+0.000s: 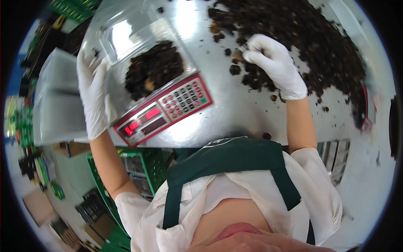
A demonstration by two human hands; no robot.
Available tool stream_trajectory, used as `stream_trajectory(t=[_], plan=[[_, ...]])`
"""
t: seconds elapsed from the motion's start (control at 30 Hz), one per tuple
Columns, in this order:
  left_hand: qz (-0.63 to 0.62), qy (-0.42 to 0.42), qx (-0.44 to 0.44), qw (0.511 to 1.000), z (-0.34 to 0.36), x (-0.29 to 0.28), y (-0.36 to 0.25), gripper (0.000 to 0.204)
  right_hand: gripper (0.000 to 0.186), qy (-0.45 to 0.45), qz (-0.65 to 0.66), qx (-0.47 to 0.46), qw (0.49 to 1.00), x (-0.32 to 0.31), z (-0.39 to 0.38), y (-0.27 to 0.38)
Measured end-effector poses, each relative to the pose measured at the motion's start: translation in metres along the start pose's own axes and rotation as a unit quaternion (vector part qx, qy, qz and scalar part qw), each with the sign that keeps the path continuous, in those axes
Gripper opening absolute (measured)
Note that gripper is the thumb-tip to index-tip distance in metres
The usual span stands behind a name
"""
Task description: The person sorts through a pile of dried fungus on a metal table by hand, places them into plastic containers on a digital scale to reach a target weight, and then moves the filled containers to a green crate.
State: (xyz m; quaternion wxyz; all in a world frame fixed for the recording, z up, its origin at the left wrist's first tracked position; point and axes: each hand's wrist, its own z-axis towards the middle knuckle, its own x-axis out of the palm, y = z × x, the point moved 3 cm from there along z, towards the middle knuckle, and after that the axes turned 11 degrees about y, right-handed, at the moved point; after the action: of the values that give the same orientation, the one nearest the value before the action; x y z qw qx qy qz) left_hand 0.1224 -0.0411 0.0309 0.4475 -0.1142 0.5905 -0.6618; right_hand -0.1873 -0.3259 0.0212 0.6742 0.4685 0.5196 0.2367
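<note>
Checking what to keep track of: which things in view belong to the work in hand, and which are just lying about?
Likely in the work:
red scale
clear container
dark pieces inside it
dark heap

Probably lying about:
green crate under the table
cardboard box

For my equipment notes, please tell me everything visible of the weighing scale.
The weighing scale has a red-edged, plastic-looking front panel with a keypad of dark and reddish keys, one green, and lit red digits. It stands angled on the metal table. A clear container of dark pieces appears to rest on top, leaving its platform mostly hidden.
</note>
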Motion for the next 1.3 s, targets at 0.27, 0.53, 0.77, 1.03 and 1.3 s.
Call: stream_trajectory(t=[0.27, 0.53, 0.77, 1.03, 1.3], plan=[[0.02, 0.028, -0.016, 0.999, -0.018, 0.031, 0.006, 0.064, 0.019, 0.086, -0.063, 0.388, 0.915, -0.081, -0.241, -0.062], [0.068, 0.054, 0.02, 0.996, -0.032, 0.041, 0.012, 0.06, 0.028, -0.064, -0.277, -0.01, 0.959, -0.013, -0.09, -0.066], [0.186, -0.033, -0.021, 0.982, -0.067, 0.018, -0.016, 0.064, 0.018, 0.085, -0.464, -0.019, 0.882, 0.051, 0.019, -0.098], [0.188, -0.084, -0.05, 0.977, -0.083, -0.016, -0.029, 0.061, 0.018, -0.073, -0.159, -0.327, 0.929, 0.067, 0.072, 0.035], [0.25, -0.06, -0.001, 0.966, -0.069, -0.024, -0.028, 0.057, 0.034, -0.002, -0.197, -0.308, 0.931, 0.087, 0.066, 0.051]])
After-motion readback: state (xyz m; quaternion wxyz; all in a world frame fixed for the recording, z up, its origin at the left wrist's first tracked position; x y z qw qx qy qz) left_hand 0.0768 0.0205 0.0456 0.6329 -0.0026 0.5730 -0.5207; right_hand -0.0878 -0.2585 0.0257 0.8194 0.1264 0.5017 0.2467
